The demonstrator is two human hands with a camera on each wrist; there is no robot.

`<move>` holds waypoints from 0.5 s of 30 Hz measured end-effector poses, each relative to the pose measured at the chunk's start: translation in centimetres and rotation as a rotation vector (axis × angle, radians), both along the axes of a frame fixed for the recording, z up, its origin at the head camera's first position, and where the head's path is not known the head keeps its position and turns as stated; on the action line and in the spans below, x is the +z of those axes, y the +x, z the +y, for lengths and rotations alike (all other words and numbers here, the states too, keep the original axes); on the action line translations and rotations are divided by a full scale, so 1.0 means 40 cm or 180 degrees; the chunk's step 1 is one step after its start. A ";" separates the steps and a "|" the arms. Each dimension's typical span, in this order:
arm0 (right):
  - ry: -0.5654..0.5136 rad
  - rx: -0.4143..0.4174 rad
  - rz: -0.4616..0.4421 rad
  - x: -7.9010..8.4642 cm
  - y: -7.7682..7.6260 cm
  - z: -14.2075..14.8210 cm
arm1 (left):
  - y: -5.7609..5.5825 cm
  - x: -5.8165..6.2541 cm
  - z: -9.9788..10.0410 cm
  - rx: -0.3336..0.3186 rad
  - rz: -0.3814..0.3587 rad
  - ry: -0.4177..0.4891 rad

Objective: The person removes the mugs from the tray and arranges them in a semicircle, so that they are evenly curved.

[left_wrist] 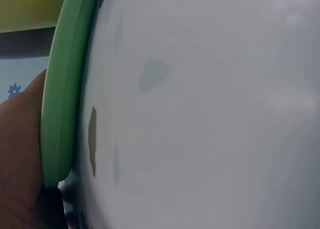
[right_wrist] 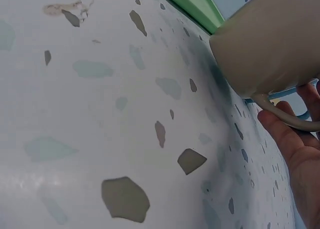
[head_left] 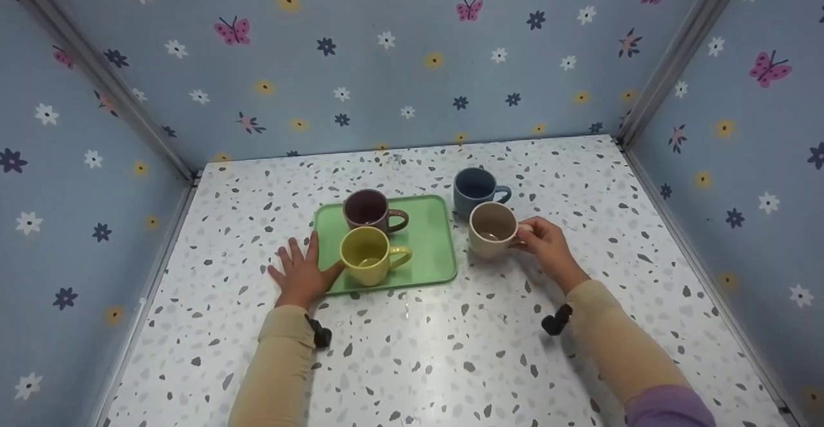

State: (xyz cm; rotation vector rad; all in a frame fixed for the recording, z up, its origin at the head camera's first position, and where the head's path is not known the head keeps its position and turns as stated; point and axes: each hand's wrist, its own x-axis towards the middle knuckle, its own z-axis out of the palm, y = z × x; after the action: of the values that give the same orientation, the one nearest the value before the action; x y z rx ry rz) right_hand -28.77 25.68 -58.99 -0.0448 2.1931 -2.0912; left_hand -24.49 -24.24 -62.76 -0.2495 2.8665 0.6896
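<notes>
My right hand pinches the handle of a beige mug, which is upright to the right of the green tray. In the right wrist view, the fingers curl around the handle of the beige mug. Spread fingers mark my left hand, resting at the tray's left edge with the thumb reaching over the rim toward a yellow mug. That yellow mug stands on the tray in front of a dark maroon mug. The left wrist view shows the green tray's rim against the hand.
A blue mug stands just behind the beige one, its handle pointing right. The white speckled table is bounded by blue flowered panels at the back and both sides.
</notes>
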 end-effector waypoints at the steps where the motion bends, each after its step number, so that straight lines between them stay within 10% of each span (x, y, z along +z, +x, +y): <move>1: -0.0024 -0.0003 0.0013 -0.001 -0.002 0.003 | -0.002 -0.002 -0.001 0.0004 0.0008 0.0005; 15: 0.0044 -0.0044 -0.0110 -0.007 -0.020 0.046 | -0.003 -0.008 0.000 0.0011 0.0023 0.0011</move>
State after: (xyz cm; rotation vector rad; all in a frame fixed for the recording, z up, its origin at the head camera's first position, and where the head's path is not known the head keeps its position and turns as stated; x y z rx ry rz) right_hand -29.57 27.52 -59.28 0.0077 2.1941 -2.0680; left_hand -24.62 -24.25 -63.08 -0.2522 2.8722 0.6975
